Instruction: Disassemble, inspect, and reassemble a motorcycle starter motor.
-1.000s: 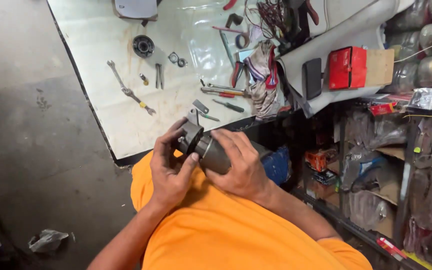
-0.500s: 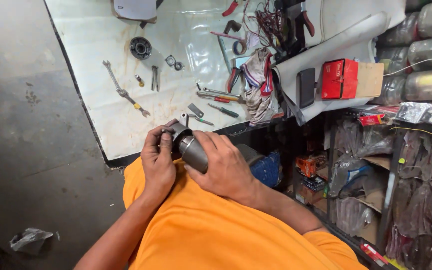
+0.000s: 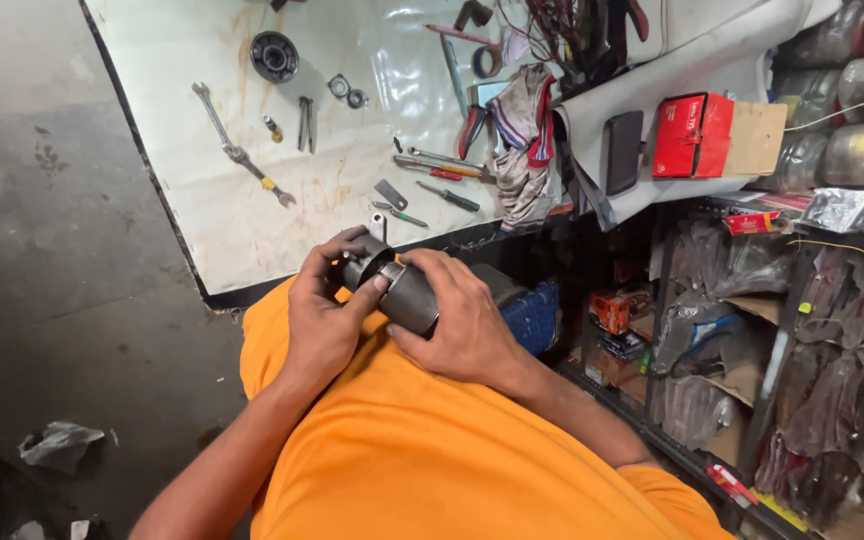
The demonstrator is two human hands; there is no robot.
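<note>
Head view: dark metal cylinder [image 3: 407, 293] in my lap, below the bench [image 3: 252, 220], axis running upper-left to lower-right. Left hand [image 3: 324, 322] pinches its open end, right hand [image 3: 462, 320] clamps the body.

Even, soft daylight is falling from above, keeping the white sheet [image 3: 252, 200] on the far bench bright with faint glare on its glossy plastic. Shadows are staying short and diffuse. The shelves [image 3: 752, 350] at the right are sitting dim. Focus is holding sharp throughout, with slight wide-angle stretching showing toward the edges.
</note>
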